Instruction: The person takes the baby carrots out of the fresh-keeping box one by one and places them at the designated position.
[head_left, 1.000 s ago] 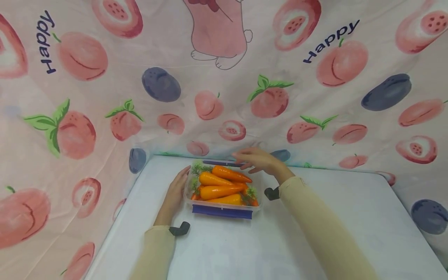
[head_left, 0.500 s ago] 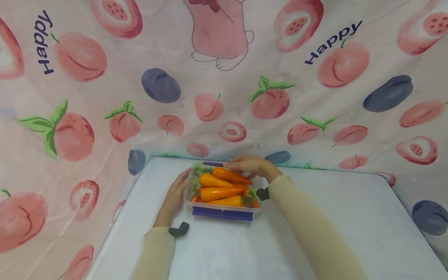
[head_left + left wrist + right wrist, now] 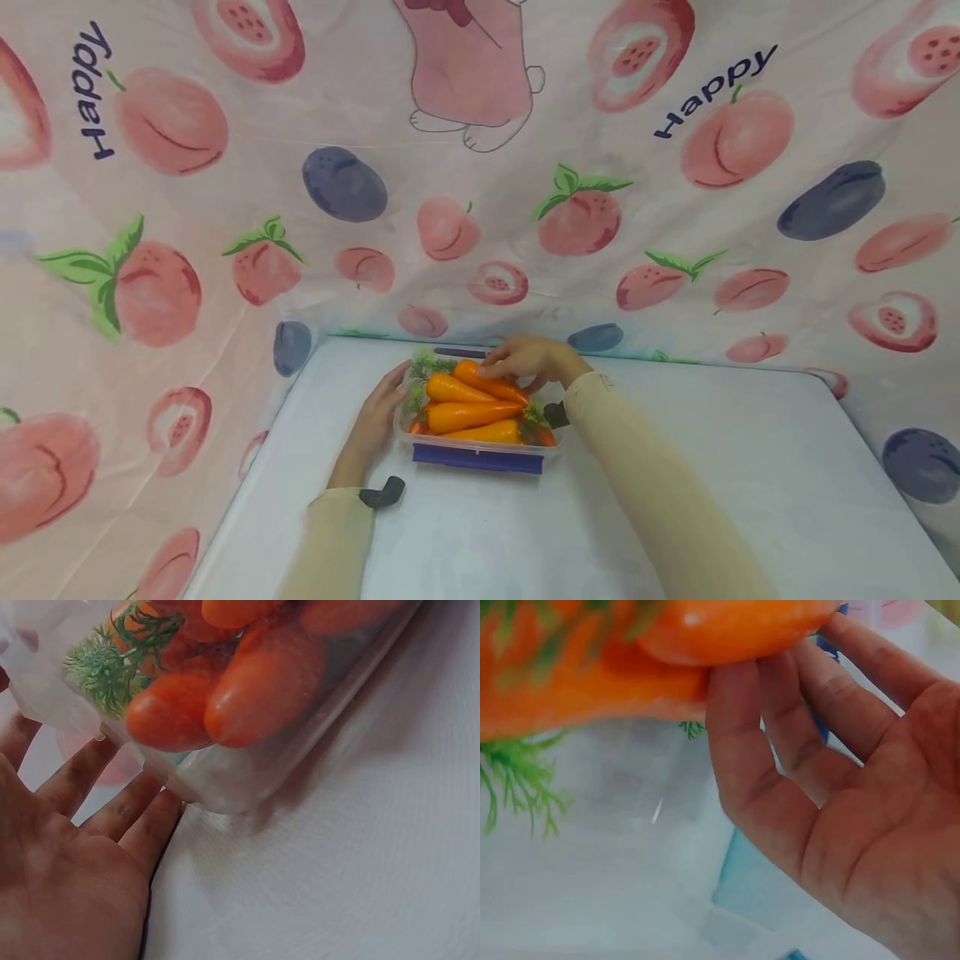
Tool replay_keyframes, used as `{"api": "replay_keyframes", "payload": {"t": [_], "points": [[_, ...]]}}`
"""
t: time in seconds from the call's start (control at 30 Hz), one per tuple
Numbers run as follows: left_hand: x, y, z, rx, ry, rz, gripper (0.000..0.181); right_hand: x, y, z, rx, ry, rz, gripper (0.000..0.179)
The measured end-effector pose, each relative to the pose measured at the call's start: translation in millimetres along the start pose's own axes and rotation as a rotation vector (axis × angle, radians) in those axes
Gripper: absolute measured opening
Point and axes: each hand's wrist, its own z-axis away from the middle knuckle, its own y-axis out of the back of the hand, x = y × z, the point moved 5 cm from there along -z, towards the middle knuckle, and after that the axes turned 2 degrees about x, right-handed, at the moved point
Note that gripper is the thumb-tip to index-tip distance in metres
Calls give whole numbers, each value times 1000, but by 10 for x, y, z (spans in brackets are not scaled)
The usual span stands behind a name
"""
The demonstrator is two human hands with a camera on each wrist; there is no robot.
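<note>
Left hand [image 3: 377, 415]: fingers extended against clear box [image 3: 480, 447], left side | right hand [image 3: 531, 360]: grips far carrot [image 3: 493, 387] | other carrots [image 3: 474, 413] lie nearer

Passable over the counter [image 3: 480, 533] before the container [image 3: 477, 458], between the sleeves [image 3: 337, 533]; blocked leftward by the left hand [image 3: 377, 412], at the far carrot [image 3: 499, 388] by the right hand [image 3: 528, 360], behind by cloth [image 3: 495, 192].
</note>
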Motion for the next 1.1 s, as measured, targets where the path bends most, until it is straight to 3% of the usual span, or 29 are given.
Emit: {"api": "replay_keyframes", "payload": {"t": [0.23, 0.5, 1.1], "points": [[-16, 15, -3, 3, 16, 3, 49, 36, -50, -118, -33, -62, -54, 62], [-7, 21, 11, 9, 0, -36, 47, 104, -53, -186, -56, -79, -55, 64], [7, 20, 21, 18, 3, -42, 48, 6, -60, -11, -105, 12, -108, 68]]}}
